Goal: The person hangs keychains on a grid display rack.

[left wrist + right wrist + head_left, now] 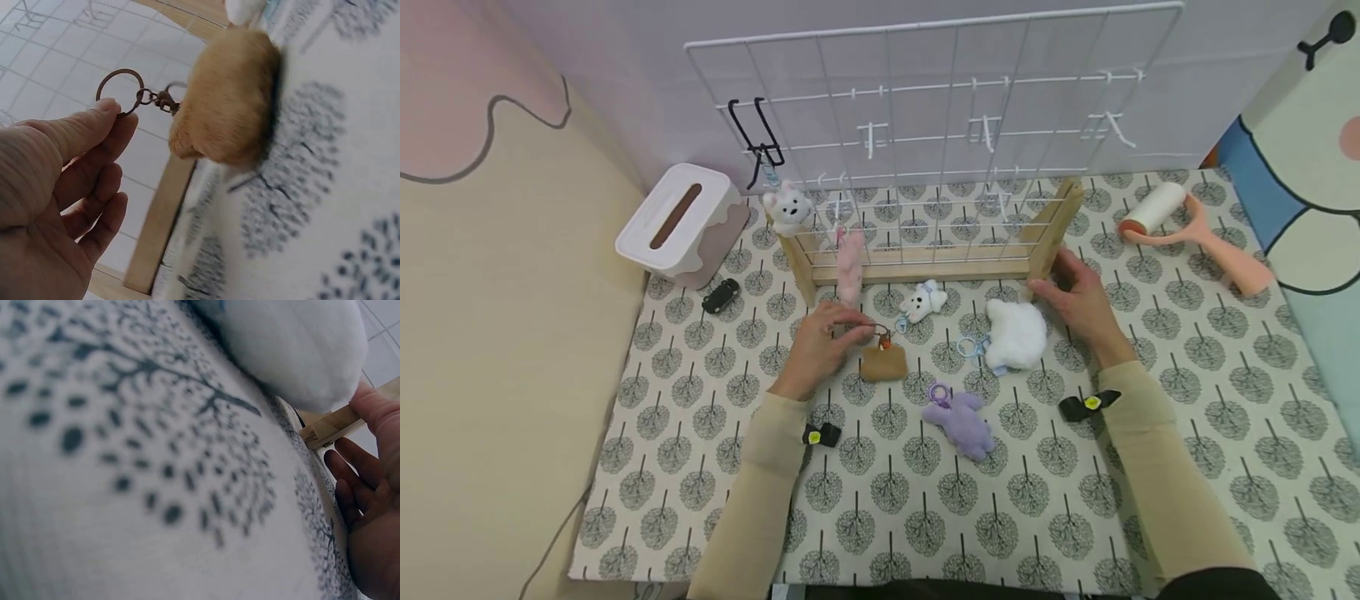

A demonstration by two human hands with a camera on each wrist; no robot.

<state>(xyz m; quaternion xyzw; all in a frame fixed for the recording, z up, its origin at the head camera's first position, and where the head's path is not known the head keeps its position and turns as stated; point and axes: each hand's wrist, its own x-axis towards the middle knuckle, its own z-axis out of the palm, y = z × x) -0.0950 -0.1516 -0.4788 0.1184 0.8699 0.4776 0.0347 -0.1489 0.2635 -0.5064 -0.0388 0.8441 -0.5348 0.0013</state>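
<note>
My left hand (822, 348) pinches the bronze key ring (100, 86) of a small brown plush keychain (883, 364) between thumb and forefinger. In the left wrist view the brown plush (228, 97) hangs from a clasp by the tablecloth. My right hand (1084, 307) holds the right wooden foot (1051, 237) of a white wire grid rack (917, 133), thumb against the wood. A small white plush keychain (923, 302), a larger white fluffy plush (1015, 335) and a purple plush keychain (964, 425) lie between the hands.
A white plush dog (787, 208) hangs from a black hook (760, 142); a pink plush (850, 268) hangs lower on the rack. Left stand a tissue box (685, 221) and a small black car (721, 296). A lint roller (1202, 233) lies far right.
</note>
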